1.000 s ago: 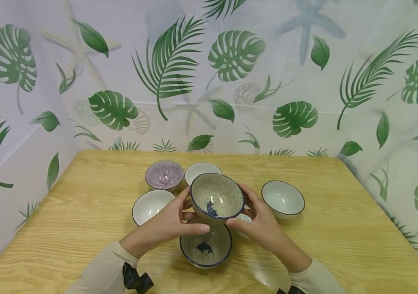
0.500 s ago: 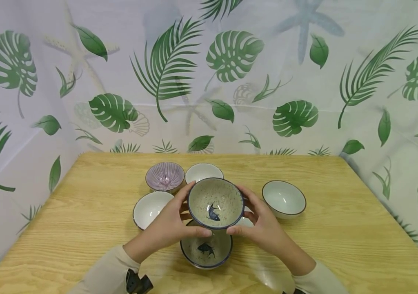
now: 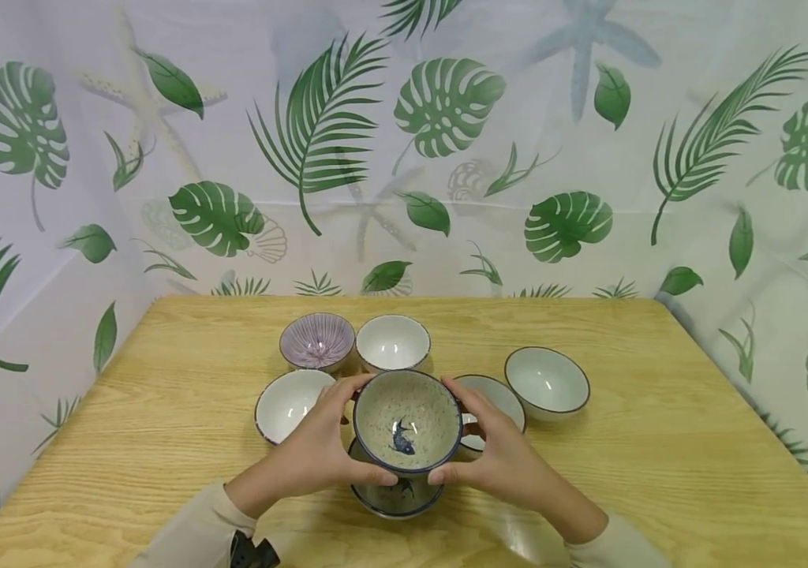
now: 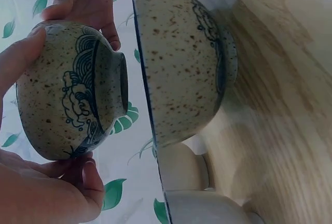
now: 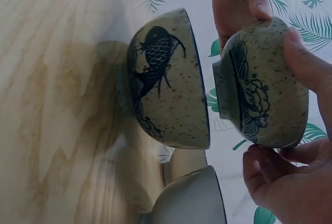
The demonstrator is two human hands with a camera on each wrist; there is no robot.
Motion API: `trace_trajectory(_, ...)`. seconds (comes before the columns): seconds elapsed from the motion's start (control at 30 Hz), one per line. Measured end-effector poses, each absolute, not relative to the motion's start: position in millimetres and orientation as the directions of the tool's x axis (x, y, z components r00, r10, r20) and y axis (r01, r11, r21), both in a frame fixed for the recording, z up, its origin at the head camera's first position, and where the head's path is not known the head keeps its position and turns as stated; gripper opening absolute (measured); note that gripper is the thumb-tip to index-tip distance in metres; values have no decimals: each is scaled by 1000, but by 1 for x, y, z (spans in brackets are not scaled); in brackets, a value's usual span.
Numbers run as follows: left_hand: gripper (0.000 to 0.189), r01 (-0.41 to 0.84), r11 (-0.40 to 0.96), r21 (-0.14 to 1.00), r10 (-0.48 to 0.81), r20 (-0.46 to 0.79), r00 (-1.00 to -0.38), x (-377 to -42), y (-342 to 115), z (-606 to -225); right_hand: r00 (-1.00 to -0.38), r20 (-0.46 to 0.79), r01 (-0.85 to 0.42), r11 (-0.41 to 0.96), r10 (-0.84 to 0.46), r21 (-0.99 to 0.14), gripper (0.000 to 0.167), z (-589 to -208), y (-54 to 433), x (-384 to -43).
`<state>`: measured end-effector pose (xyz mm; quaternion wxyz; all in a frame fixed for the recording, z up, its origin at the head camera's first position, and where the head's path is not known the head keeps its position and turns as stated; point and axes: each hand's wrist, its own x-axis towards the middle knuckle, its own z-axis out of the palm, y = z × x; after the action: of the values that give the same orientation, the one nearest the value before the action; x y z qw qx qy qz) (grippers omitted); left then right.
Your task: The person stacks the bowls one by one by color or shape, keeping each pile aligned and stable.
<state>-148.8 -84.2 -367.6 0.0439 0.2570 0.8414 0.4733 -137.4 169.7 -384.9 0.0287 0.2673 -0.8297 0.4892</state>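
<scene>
Fish-motif speckled bowl (image 3: 407,422), lower centre of the head view, is gripped at left by the left hand (image 3: 319,446) and at right by the right hand (image 3: 496,450). Step in hand appears to be alignment above a matching lower bowl (image 3: 397,501), not touching; lowering would call for a centred foot. Wood-grain table (image 3: 162,394) spans the lower frame, leaf-print backdrop (image 3: 404,150) the upper.

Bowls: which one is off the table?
The speckled, blue-rimmed upper fish bowl, gripped between the left hand and right hand. The matching lower fish bowl, the purple-striped bowl and the white bowls rest on the table.
</scene>
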Motion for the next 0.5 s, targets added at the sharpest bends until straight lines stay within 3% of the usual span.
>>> trace_trajectory(0.5, 103, 399, 485, 778, 473, 150, -868, -142, -99, -383, -851, 342, -522, 564, -399, -640, 97, -399, 160, -132)
